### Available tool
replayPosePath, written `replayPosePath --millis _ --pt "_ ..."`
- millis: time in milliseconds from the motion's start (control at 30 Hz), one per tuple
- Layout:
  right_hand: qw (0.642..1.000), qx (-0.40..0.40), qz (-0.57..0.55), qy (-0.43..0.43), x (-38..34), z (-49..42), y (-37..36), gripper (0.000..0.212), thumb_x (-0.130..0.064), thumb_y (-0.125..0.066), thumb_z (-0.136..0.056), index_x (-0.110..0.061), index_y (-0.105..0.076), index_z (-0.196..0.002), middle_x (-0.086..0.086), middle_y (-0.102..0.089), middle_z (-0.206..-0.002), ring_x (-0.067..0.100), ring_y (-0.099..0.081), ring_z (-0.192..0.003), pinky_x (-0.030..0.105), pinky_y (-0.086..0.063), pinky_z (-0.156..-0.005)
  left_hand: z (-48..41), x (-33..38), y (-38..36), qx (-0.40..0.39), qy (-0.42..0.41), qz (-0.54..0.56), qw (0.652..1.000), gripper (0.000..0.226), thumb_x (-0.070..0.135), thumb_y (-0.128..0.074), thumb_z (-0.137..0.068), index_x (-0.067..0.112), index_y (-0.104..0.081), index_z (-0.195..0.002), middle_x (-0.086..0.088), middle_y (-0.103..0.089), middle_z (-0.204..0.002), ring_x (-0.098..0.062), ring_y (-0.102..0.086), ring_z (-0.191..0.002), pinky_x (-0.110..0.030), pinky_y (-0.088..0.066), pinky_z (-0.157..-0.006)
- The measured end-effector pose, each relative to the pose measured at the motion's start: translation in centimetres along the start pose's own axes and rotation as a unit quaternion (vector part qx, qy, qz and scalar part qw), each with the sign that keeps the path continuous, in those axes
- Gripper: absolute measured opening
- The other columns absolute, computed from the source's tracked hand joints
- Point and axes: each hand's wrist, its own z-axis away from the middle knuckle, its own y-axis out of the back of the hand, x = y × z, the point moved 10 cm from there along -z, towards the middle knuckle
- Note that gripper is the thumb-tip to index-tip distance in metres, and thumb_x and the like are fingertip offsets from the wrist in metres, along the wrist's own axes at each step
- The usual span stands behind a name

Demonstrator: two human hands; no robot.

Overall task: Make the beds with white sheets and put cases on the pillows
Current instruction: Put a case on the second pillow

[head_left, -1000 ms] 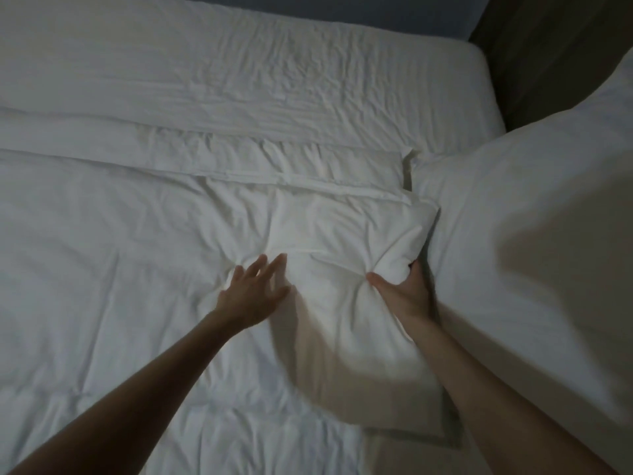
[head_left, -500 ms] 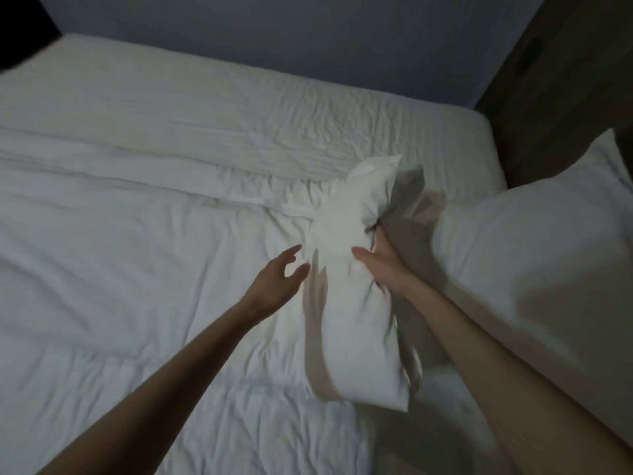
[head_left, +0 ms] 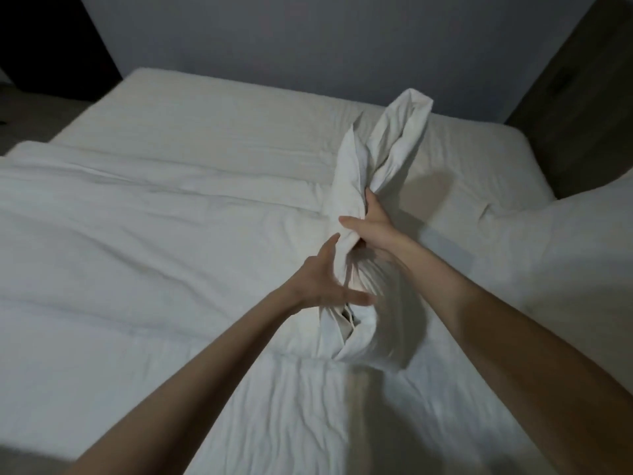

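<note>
the bed [head_left: 222, 132] ends at a grey wall [head_left: 308, 46] at 12 o'clock; past its corner at 10 o'clock is floor [head_left: 30, 121], and a dark wood panel [head_left: 582, 97] stands at 2 o'clock. wrinkled white bedding lies open from 7 to 11 o'clock. one pillow [head_left: 344, 193] is held up on end at centre, its waist squeezed in the right hand [head_left: 373, 228]. the left hand [head_left: 325, 282], fingers straight and spread, touches its lower side. a second pillow [head_left: 582, 252] lies at 3 o'clock. two pillows, two hands, one bed.

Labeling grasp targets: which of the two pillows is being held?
The crumpled pillow at centre, gripped round its middle by the right hand and held upright; the other pillow lies flat at the right edge, untouched.
</note>
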Motion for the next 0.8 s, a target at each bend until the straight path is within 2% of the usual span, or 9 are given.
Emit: replayPosePath --millis 67,200,267,367,467,567,667,733,800 --pt "1.000 0.015 0.009 0.007 -1.9 0.3 -3.4 0.081 -0.005 -0.067 -0.083 -0.017 -0.024 -0.150 0.000 -0.051 -0.135 0.019 -0.052 -0.120 0.035 -0.044 -0.103 1.1 -2.6 2.8 0.001 0.003 -0.006 1.000 0.135 0.061 -0.086 -0.042 0.043 -0.005 -0.149 0.008 -0.037 -0.148 -0.018 -0.041 -0.133 -0.042 -0.043 -0.105" --pt "0.999 0.041 0.031 0.018 -4.9 -0.5 -9.4 0.072 -0.001 -0.063 -0.080 -0.016 -0.035 -0.144 0.007 -0.057 -0.127 0.025 -0.057 -0.113 0.043 -0.047 -0.100 3.4 -6.2 8.8 0.046 -0.003 -0.021 0.999 0.114 0.030 -0.080 -0.067 0.042 -0.002 -0.150 0.002 -0.050 -0.139 -0.024 -0.054 -0.119 -0.042 -0.045 -0.100" --pt "0.998 0.040 0.031 0.022 -6.2 -1.4 -12.3 0.071 -0.001 -0.062 -0.080 -0.016 -0.035 -0.143 0.007 -0.058 -0.127 0.026 -0.058 -0.112 0.044 -0.049 -0.098 3.7 -8.1 12.0 0.076 -0.002 -0.018 0.997 0.105 0.021 -0.074 -0.073 0.046 -0.007 -0.149 0.004 -0.055 -0.134 -0.023 -0.057 -0.112 -0.040 -0.046 -0.098" --pt "0.999 0.031 0.021 0.033 -8.4 -3.4 -16.6 0.070 0.000 -0.059 -0.083 -0.015 -0.032 -0.145 0.007 -0.055 -0.130 0.024 -0.056 -0.115 0.036 -0.050 -0.096 3.9 -10.7 17.0 0.102 0.001 -0.009 0.995 0.098 0.018 -0.071 -0.073 0.048 -0.014 -0.147 0.005 -0.058 -0.123 -0.022 -0.062 -0.102 -0.041 -0.052 -0.089" --pt "0.999 0.004 0.025 0.034 -9.7 -5.7 -22.6 0.076 -0.006 -0.059 -0.081 -0.019 -0.025 -0.148 0.005 -0.048 -0.138 0.024 -0.053 -0.120 0.041 -0.049 -0.099 4.4 -14.3 22.0 0.140 0.007 0.002 0.990 0.095 0.021 -0.067 -0.065 0.044 -0.025 -0.147 0.011 -0.058 -0.123 -0.016 -0.058 -0.107 -0.036 -0.048 -0.094" --pt "0.999 -0.049 -0.011 0.006 -8.8 -8.1 -29.2 0.088 -0.009 -0.060 -0.082 -0.034 -0.011 -0.151 0.002 -0.040 -0.145 0.027 -0.051 -0.122 0.049 -0.051 -0.093 4.7 -19.6 25.8 0.179 0.038 0.018 0.983 0.092 0.028 -0.058 -0.057 0.044 -0.033 -0.144 0.010 -0.062 -0.122 -0.015 -0.059 -0.108 -0.037 -0.048 -0.095" --pt "0.984 -0.107 -0.114 -0.090 -5.4 -8.5 -34.2 0.087 0.005 -0.049 -0.094 -0.029 0.006 -0.152 0.014 -0.054 -0.131 0.027 -0.057 -0.115 0.038 -0.049 -0.094 4.6 -25.8 27.5 0.191 0.100 0.000 0.977 0.078 0.019 -0.058 -0.080 0.030 -0.027 -0.150 -0.003 -0.052 -0.141 -0.023 -0.050 -0.126 -0.037 -0.043 -0.102" --pt "0.985 -0.055 -0.127 -0.107 -2.7 -8.6 -33.8 0.073 0.006 -0.042 -0.096 -0.020 -0.005 -0.154 0.009 -0.051 -0.140 0.027 -0.050 -0.126 0.036 -0.042 -0.101 4.7 -29.7 27.4 0.184 0.159 -0.009 0.970 0.071 0.012 -0.052 -0.091 0.021 -0.020 -0.153 -0.010 -0.044 -0.146 -0.026 -0.045 -0.130 -0.031 -0.043 -0.096" --pt "0.993 -0.024 -0.055 -0.097 -0.5 -8.0 -32.5 0.065 0.005 -0.039 -0.096 -0.018 -0.016 -0.153 0.004 -0.048 -0.144 0.024 -0.045 -0.130 0.030 -0.045 -0.094 4.7 -31.8 26.8 0.171 0.186 -0.003 0.967 0.072 0.008 -0.051 -0.090 0.017 -0.018 -0.153 -0.013 -0.040 -0.148 -0.029 -0.045 -0.128 -0.028 -0.041 -0.090"
